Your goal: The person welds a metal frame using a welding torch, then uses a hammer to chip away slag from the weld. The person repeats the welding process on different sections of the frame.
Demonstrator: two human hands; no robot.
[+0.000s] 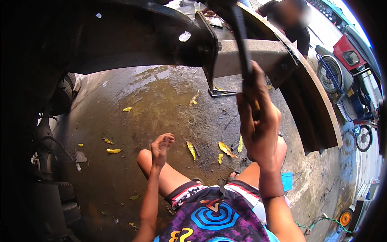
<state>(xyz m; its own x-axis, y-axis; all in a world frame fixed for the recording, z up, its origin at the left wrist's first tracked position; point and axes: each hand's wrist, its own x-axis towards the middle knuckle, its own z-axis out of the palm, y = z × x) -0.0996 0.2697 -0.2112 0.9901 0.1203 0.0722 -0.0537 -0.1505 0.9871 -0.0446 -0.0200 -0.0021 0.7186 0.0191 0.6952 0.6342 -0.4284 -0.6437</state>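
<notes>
"Grey beam [264,53]: where's the dark tool [243,44] from it?"
"Crossing in front, fingers of the right hand [262,121] clamped round its lower end, probably for reach."
"Left hand [160,148]?"
"Below-left of the beam, empty, fingers loosely bent, perhaps for balance."

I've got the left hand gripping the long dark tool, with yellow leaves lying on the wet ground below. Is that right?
Not quite: it's the right hand that grips the long dark tool, as the head view shows. Yellow leaves do lie on the wet ground below.
</notes>
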